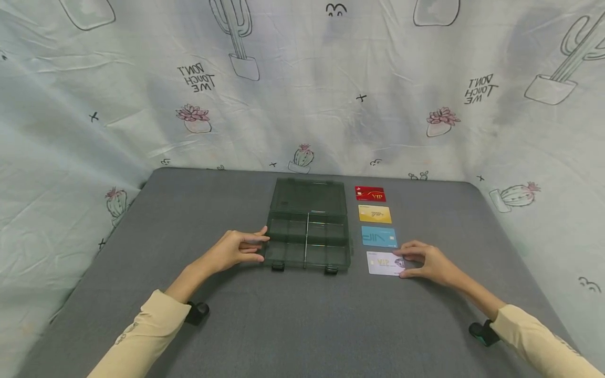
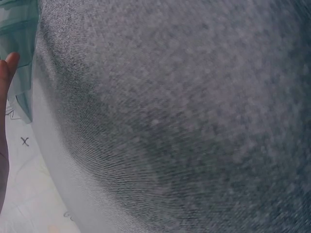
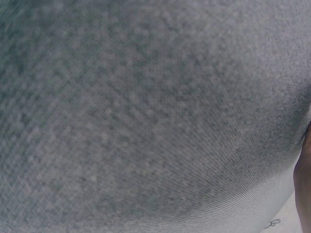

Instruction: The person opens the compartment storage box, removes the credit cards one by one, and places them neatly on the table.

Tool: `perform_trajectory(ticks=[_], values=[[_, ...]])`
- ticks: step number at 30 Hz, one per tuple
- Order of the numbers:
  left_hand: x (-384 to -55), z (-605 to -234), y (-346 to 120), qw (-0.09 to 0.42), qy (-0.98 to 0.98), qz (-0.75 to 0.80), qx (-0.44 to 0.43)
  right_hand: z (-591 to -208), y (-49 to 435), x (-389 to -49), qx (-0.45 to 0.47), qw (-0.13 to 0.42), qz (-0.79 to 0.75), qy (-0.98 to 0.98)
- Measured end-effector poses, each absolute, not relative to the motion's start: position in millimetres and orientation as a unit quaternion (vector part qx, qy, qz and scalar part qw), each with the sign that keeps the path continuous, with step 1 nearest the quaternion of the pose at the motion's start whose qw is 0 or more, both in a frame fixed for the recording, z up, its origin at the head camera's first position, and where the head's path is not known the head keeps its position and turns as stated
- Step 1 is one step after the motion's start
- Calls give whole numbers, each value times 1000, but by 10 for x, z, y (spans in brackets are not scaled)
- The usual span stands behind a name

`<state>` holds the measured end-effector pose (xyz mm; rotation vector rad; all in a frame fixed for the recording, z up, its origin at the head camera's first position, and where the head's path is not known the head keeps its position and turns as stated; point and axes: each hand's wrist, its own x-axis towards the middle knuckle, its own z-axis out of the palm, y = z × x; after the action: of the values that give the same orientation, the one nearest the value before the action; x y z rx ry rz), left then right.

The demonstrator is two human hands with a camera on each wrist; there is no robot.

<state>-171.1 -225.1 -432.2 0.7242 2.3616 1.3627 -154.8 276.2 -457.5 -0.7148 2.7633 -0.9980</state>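
Note:
A dark green see-through plastic box (image 1: 326,255) lies on the table with its lid (image 1: 309,195) folded back; its base is split into compartments. My left hand (image 1: 232,249) touches the box's left side with fingertips and thumb, the fingers loosely extended. In the left wrist view only part of that hand shows beside the box (image 2: 24,41). My right hand (image 1: 432,264) pinches the right end of a white VIP card (image 1: 382,263), thumb at the lower corner and fingers at the upper one. That card lies flat; the right wrist view leaves it out.
Above the white card, a blue card (image 1: 379,237), a yellow card (image 1: 374,213) and a red VIP card (image 1: 371,193) form a column right of the box. Grey cloth covers the table (image 1: 302,320). A cactus-print curtain (image 1: 302,94) hangs behind and at both sides.

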Motion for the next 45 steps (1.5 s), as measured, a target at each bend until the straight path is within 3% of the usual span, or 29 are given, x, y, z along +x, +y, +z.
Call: perform_trajectory(ticks=[15,45], values=[[-1731,-4351,-2267,162,824,477,258,-4572,2765,-1548,-254,38,-317,913],[-1679,-4334,-2282,169,825,484,239,-4565,2772,-1547,-255,67,-347,900]])
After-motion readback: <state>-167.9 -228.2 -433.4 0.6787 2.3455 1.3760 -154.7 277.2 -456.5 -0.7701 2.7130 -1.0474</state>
